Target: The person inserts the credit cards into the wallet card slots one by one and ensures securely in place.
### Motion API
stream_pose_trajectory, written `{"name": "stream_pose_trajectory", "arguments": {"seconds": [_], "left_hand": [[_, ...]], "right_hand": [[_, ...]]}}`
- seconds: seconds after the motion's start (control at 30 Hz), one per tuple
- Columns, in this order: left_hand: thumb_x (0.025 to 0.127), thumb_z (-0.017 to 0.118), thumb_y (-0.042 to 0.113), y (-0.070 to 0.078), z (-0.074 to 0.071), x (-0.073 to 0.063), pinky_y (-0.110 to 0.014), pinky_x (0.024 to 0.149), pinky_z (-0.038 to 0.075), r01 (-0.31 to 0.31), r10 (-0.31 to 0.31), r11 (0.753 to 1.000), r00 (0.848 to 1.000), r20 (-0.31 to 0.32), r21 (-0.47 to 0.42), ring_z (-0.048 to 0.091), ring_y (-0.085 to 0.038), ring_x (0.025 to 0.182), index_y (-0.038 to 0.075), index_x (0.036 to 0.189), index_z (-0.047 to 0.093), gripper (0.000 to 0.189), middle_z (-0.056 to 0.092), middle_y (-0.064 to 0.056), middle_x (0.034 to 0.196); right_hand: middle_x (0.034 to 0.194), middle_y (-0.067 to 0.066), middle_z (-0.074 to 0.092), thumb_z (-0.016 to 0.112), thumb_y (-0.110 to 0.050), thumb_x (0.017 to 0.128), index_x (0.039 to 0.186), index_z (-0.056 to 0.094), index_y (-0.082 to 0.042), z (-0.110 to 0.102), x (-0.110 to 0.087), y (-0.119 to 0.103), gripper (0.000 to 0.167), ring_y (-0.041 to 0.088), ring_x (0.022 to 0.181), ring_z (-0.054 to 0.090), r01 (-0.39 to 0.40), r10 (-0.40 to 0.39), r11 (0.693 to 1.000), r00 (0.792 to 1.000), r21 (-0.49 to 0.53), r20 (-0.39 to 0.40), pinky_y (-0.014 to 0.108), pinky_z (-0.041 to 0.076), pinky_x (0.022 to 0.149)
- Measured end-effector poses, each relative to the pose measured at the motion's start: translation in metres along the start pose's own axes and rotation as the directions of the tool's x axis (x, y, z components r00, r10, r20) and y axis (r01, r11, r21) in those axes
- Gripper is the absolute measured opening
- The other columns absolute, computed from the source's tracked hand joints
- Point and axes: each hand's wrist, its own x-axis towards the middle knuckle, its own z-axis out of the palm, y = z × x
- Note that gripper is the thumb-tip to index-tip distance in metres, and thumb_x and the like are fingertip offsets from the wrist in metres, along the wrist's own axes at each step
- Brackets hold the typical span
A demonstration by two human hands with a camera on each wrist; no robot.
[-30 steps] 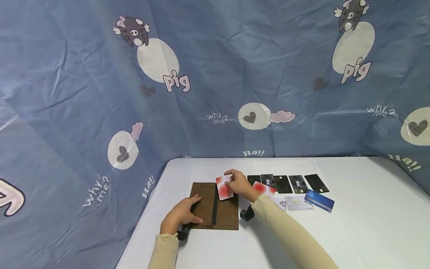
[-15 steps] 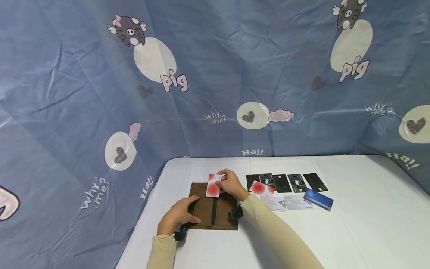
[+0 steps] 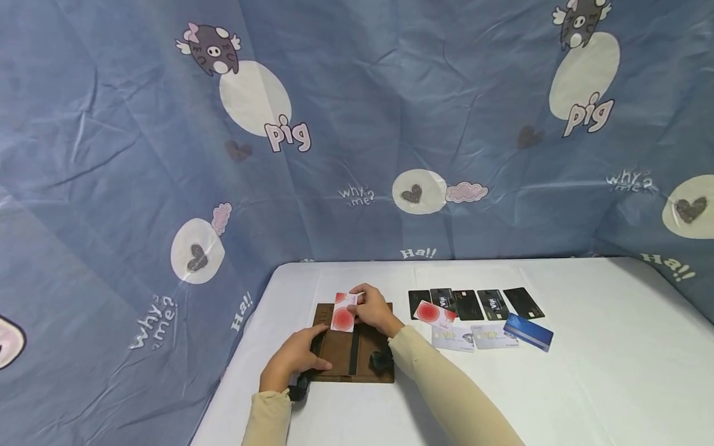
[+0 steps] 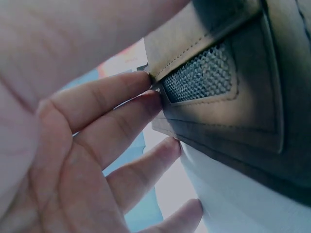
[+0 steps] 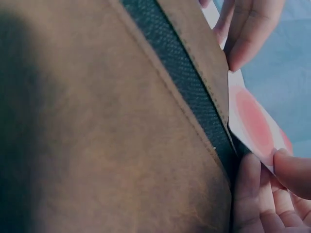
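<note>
An open brown wallet (image 3: 372, 356) lies on the white table, a dark strip running down its middle. My right hand (image 3: 375, 308) pinches a red-and-white card (image 3: 343, 317) between thumb and fingers over the wallet's upper left part. Seen from the right wrist, the card (image 5: 255, 119) is right at the wallet's edge, close to the left fingers (image 5: 252, 36). At the wallet's left side, my left hand (image 3: 297, 356) rests with thumb and fingers spread. In the left wrist view its nearly straight fingers (image 4: 109, 97) touch the edge beside a mesh window (image 4: 201, 75).
Right of the wallet, several black cards (image 3: 468, 305) form a row. Before them lie another red-and-white card (image 3: 435, 314), two silvery VIP cards (image 3: 493, 336) and a blue card (image 3: 528, 331). A blue printed cloth (image 3: 334, 124) hangs behind the table.
My right hand has carried the red-and-white card leftward, from the wallet's middle strip to its upper left part. The left hand has stayed at the wallet's left side.
</note>
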Motion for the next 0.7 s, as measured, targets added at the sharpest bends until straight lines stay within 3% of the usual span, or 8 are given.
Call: {"name": "stream_pose_trajectory", "arguments": {"seconds": [0.43,0.7], "left_hand": [[0.064,0.094,0.018,0.0000,0.0006,0.0008,-0.058,0.104,0.044,0.015,-0.015,1.000,1.000,-0.017,0.014,0.053,-0.042,0.128,0.004,0.139,0.054,0.086,0.059,-0.022,0.136],[0.064,0.094,0.019,-0.0009,0.0010,0.0009,-0.058,0.105,0.043,0.019,-0.019,0.999,1.000,-0.016,0.026,0.052,-0.042,0.129,0.004,0.140,0.053,0.087,0.058,-0.022,0.137]], "right_hand": [[0.071,0.002,0.052,0.074,0.002,0.084,0.108,0.062,0.001,0.0035,-0.0012,0.0016,0.026,0.010,0.056,0.055,0.032,-0.027,0.984,0.999,-0.174,0.028,0.024,0.056,0.055],[0.069,0.000,0.052,0.075,0.000,0.084,0.109,0.065,0.000,0.0029,-0.0030,0.0070,0.027,0.008,0.055,0.052,0.053,-0.047,0.987,0.998,-0.151,0.043,0.022,0.050,0.053]]}}
